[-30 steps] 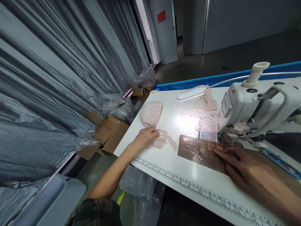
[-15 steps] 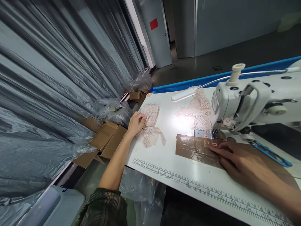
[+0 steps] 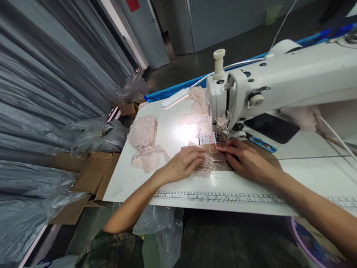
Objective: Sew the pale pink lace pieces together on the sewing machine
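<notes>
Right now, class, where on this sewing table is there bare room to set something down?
Bare: the near-left corner of the tabletop, before the lace pile; and the stretch between dark slab, right forearm and ruler. Crowded: by the sewing machine head, where left hand, right hand, lace piece, brown sheet and blue tool bunch.

Left sleeve (image 3: 119,246) dark plaid, pale lines, elbow-length; lap garment (image 3: 217,242) dark, perhaps trousers.
</notes>
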Demonstrator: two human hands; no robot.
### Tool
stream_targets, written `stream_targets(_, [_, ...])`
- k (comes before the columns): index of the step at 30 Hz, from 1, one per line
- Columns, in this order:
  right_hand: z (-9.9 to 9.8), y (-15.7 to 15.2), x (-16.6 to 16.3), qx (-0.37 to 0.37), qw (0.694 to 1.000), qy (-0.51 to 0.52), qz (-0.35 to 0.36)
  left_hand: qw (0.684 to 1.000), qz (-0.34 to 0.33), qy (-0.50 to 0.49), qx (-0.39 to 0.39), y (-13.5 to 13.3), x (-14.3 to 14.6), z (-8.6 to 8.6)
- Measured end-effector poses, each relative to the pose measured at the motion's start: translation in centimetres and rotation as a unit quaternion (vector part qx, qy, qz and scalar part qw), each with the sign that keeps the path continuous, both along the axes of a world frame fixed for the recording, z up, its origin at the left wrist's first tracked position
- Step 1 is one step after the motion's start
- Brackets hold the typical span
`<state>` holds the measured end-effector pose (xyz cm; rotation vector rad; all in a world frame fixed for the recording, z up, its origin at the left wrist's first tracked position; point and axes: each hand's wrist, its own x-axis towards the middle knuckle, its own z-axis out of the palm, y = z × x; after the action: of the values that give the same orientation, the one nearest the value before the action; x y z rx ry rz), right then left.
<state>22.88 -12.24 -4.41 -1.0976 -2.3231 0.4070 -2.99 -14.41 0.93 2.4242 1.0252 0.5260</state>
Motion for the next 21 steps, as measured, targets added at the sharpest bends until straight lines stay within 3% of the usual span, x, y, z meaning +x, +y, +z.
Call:
stream_targets(3, [0.2, 0.0, 0.0, -0.006, 1.000, -0.016, -0.012, 0.994, 0.106, 0.025, 0.025, 1.7, -1.4, -0.4])
stream_targets(5, [0.3, 0.0, -0.1, -0.005, 0.999, -0.030, -0.012, 0.989, 0.144, 0.042, 0.017, 2.7, -2.5, -0.9])
stream_targets(10, [0.2, 0.0, -0.1, -0.005, 0.999, -0.034, 0.004, 0.986, 0.162, 0.041, 0.010, 3.1, -3.2, -1.6])
stream_targets(14, [0.5, 0.0, -0.2, -0.031, 0.999, 0.018, 0.015, 0.979, 0.175, 0.082, 0.071, 2.6, -2.6, -0.9])
stream_targets(18, [1.8, -0.1, -0.3, -0.125, 0.979, 0.144, 0.074, 0.976, 0.193, 0.024, 0.093, 1.4, -1.3, 0.8])
stream_targets(21, [3.3, -0.5, -0.5, -0.228, 0.948, 0.181, 0.129, 0.982, 0.170, -0.082, 0.019, -0.3, 0.7, 1.7])
